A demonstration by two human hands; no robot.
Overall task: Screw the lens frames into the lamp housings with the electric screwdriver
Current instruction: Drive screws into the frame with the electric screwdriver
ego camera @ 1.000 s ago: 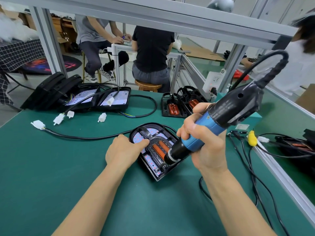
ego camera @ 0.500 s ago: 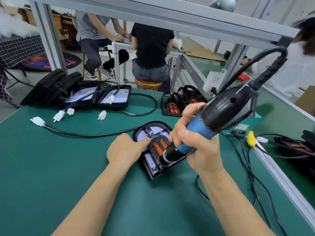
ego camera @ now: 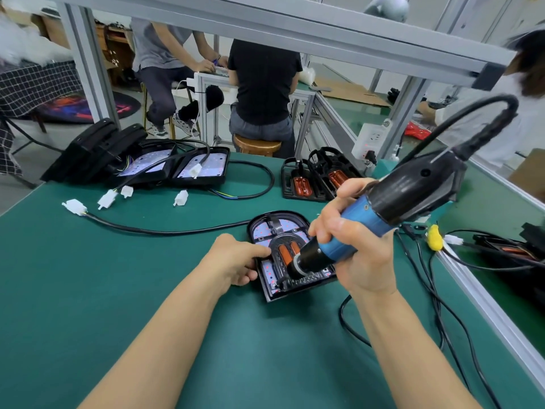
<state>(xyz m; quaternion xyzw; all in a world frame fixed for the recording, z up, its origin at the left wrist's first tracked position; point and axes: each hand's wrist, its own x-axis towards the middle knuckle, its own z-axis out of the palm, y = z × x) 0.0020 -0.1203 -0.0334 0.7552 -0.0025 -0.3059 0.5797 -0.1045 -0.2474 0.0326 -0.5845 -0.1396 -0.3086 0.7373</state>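
The electric screwdriver [ego camera: 380, 219] has been brought down and toward 7 o'clock over the last second, so that its tip is now set at the near left corner of the lamp housing [ego camera: 290, 255], which lies at the centre of the green mat [ego camera: 118, 290]; a further screw along the lens frame [ego camera: 277, 252] is judged to be in hand. The right hand [ego camera: 354, 246] is wrapped round the blue barrel, fingers curled tight. The left hand [ego camera: 236, 259] is pressed against the housing's 9 o'clock edge, its fingers bent onto the frame; whether a screw sits under the bit cannot be told, since the tip is small and partly hidden. Open mat is left at 6 and 8 o'clock for turning the housing, while loose black cables [ego camera: 427, 290] crowd the 3 o'clock side beside the aluminium rail [ego camera: 486, 314].
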